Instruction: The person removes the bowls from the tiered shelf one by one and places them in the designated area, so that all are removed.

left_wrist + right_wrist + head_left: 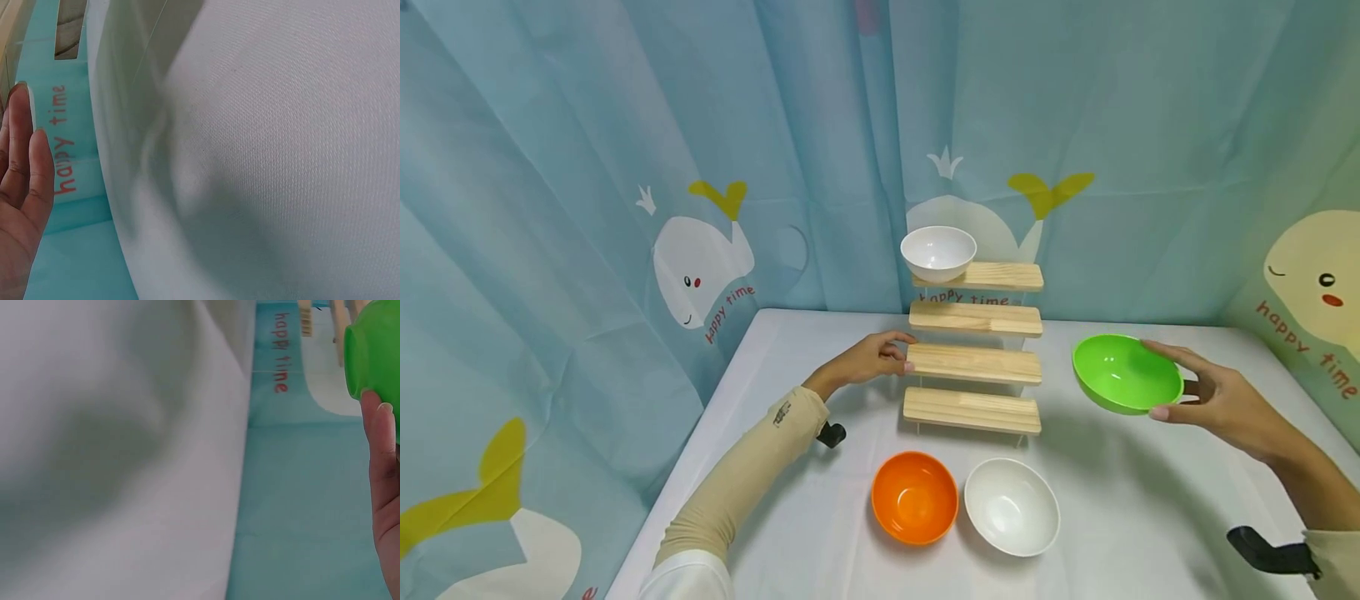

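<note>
My right hand (1228, 408) holds a green bowl (1127, 375) by its right side, in the air right of a tiered wooden display stand (973, 362). The bowl's inside faces the head camera; its outer wall shows in the right wrist view, with fingers (381, 437) against it. My left hand (868, 358) grips the left end of the stand's second plank from the bottom, thumb in front. A white bowl (938, 254) sits on the left part of the top plank. On the table in front stand an orange bowl (915, 498) and another white bowl (1012, 507), side by side.
A white cloth covers the table (1120, 533). Behind and at both sides hangs a light blue curtain (820, 167) with printed whales. The stand's lower planks step toward the table's front.
</note>
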Demonstrator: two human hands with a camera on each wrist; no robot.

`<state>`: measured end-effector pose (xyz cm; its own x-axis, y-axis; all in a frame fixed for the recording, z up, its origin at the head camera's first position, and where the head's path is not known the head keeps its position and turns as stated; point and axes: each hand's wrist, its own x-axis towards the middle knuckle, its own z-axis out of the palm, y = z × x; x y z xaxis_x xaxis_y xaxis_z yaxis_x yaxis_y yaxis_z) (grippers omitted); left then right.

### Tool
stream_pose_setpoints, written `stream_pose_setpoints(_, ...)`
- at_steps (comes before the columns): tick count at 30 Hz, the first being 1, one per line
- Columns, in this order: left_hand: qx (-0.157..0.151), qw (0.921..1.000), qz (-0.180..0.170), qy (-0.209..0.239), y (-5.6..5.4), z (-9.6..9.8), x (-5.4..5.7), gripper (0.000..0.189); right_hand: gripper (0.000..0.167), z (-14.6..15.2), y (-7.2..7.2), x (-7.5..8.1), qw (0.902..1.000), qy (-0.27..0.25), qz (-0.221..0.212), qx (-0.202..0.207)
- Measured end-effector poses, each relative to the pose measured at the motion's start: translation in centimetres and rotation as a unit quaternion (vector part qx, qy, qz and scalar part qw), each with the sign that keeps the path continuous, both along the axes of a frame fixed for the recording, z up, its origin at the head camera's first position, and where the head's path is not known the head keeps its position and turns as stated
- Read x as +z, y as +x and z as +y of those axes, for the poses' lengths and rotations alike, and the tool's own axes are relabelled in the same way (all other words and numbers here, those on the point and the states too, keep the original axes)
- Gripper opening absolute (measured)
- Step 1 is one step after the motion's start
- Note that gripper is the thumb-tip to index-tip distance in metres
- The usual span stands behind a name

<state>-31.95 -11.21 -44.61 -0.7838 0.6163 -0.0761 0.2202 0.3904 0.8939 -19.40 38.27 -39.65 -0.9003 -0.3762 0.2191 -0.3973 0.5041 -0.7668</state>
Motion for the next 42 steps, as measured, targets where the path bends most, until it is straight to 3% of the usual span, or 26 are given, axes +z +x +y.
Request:
stream_pose_setpoints(6,-0.006,0.9999,-0.008,0.01,-0.1,0.0,-0.2,0.055,0.091,0.4,1.8,-1.8,0.9998,0.0,-0.013,-0.012)
stream_pose_setpoints(19,-0.002,0.9996,-0.02,0.018,0.1,0.0,0.0,0.056,0.086,-0.2,5.1,-5.1,0.9988,0.004,-0.037,0.03)
stream_pose_setpoints(23,-0.002,0.9997,-0.017,0.015,0.1,0.1,0.0,0.055,0.085,-0.4,5.8,-6.2,0.9971,-0.005,-0.058,0.048)
stream_pose_setpoints(35,0.002,1.0,0.001,-0.003,0.2,0.1,0.6,0.055,0.088,0.1,7.9,-8.2,0.9929,-0.008,-0.106,0.053)
stream_pose_setpoints(42,0.003,1.0,-0.005,-0.004,0.4,0.2,0.7,0.055,0.093,0.1,8.7,-9.1,0.9817,-0.023,-0.177,0.066)
